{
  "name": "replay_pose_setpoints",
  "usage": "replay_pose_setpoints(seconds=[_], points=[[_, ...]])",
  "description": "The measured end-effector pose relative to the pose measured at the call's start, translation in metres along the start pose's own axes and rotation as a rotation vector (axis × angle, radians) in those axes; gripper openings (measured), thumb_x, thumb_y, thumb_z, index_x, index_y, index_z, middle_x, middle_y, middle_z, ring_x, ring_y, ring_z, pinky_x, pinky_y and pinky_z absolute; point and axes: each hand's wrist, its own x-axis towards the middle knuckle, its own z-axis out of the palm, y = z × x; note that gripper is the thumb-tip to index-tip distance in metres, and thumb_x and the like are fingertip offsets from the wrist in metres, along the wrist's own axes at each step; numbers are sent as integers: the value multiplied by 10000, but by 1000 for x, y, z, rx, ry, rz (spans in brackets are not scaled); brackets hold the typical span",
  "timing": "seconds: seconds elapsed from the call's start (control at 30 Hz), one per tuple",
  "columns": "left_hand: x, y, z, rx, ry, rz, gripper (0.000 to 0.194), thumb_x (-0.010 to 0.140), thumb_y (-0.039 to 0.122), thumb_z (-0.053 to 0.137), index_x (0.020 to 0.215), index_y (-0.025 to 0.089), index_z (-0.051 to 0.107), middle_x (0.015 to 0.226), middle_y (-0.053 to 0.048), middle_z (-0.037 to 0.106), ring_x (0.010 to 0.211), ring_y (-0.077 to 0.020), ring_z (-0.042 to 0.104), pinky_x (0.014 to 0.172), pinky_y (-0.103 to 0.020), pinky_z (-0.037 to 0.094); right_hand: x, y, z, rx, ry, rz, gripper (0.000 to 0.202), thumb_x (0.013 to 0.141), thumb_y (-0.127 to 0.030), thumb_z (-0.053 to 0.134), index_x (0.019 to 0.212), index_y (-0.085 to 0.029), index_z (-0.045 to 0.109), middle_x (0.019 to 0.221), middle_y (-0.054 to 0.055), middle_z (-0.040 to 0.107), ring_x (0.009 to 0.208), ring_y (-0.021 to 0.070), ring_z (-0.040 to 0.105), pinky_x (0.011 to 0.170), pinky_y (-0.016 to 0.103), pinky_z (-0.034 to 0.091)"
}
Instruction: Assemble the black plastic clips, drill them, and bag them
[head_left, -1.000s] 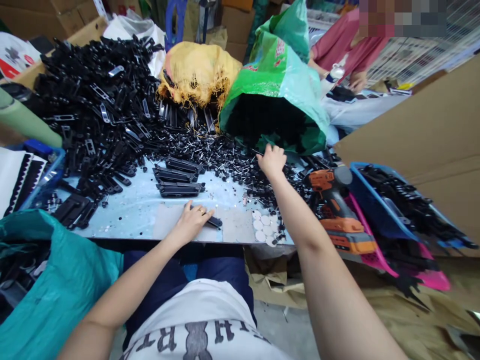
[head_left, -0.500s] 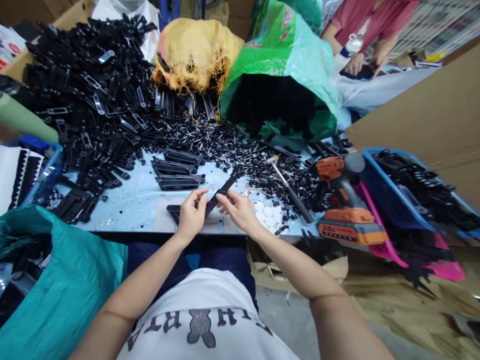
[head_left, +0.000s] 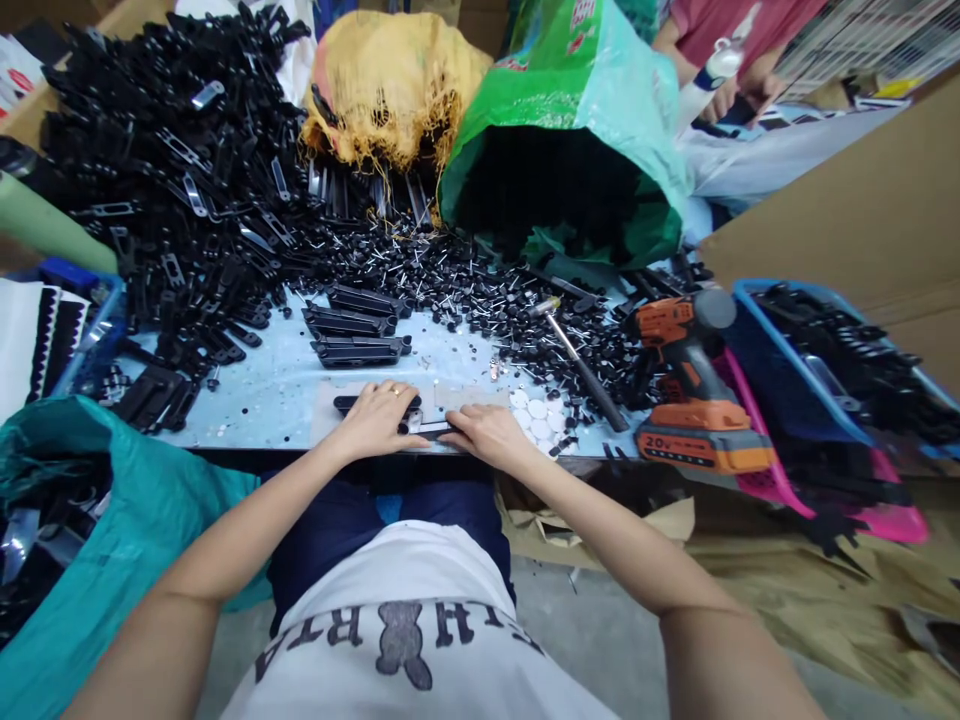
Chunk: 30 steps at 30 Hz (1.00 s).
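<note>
A black hinged bar lies low over the table's front edge, with a silvery metal strip showing between my hands. My left hand is wrapped over its left part, fingers close together and pressing down, covering much of it. At the other end my right hand pinches the bar between thumb and curled fingers, whose tips are partly hidden. Several finished-looking black bars lie stacked just beyond my left hand. White round discs are spread right beside my right hand.
A hammer lies among black-headed pins. An orange cordless drill stands at the right before a blue basket. Black parts heap at the left. An open green sack is behind; a teal sack hangs left. Another person's hands work beyond.
The bar has come down from a slanted, raised hold to lying flat along the table edge. My left hand now covers it from above, and my right hand has moved lower to its right end.
</note>
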Motion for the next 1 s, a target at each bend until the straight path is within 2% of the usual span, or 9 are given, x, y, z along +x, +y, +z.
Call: replay_pose_setpoints(seconds=[0.07,0.23,0.33,0.5,0.6,0.7,0.8,0.93,1.0], points=[[-2,1,6,46,49,10,621,685,625,593,1078,154,503,1036,-120,579,979,-281,521,847,-386,369,-1,-6,-4,-46,46,28,426,923,-507,311,995,-176,570,845,79,604,767,177,541,628,281,262],[-7,-3,19,80,228,64,385,798,480,541,988,146,518,940,-106,597,879,-245,567,740,-339,406,2,-13,-20,-141,129,55,368,939,-442,321,1002,-180,572,842,86,589,776,190,511,634,306,225],[-7,-7,22,54,321,81,425,780,532,549,965,151,528,906,-92,613,834,-229,585,712,-325,421,5,-11,-29,-161,133,25,359,941,-430,327,993,-173,571,845,90,588,780,189,502,641,306,216],[-7,-8,19,24,384,68,488,738,604,560,937,159,544,861,-73,633,793,-216,604,684,-315,436,6,-13,-42,-168,106,9,332,938,-414,349,955,-169,572,843,85,591,779,186,509,644,301,215],[-8,-9,16,14,389,91,517,733,610,564,976,155,544,893,-81,643,831,-224,611,706,-318,447,4,-16,-44,-170,125,56,327,937,-408,353,940,-164,571,844,89,590,780,185,514,650,296,220],[-9,-11,14,-18,365,145,554,712,629,573,995,154,551,887,-85,647,832,-225,616,724,-323,456,4,-11,-43,-164,112,-23,354,938,-437,339,937,-169,571,827,77,591,757,174,514,645,289,224],[-11,-12,17,-23,347,121,567,701,643,571,1000,161,557,887,-85,645,830,-229,616,729,-334,462,6,-2,-41,-154,109,-78,379,935,-460,332,925,-169,575,813,71,591,735,165,510,633,288,221],[-11,-6,14,-39,250,112,595,721,630,556,1085,160,527,957,-92,635,906,-245,594,769,-357,460,9,14,-29,-111,141,-107,403,933,-465,333,923,-157,591,813,75,593,734,162,508,632,287,231],[2,0,7,-46,208,120,602,761,588,538,1177,157,478,1079,-109,603,1014,-254,551,840,-372,441,9,24,-19,-59,164,-126,413,925,-478,348,934,-152,601,820,73,596,755,162,513,649,282,250]])
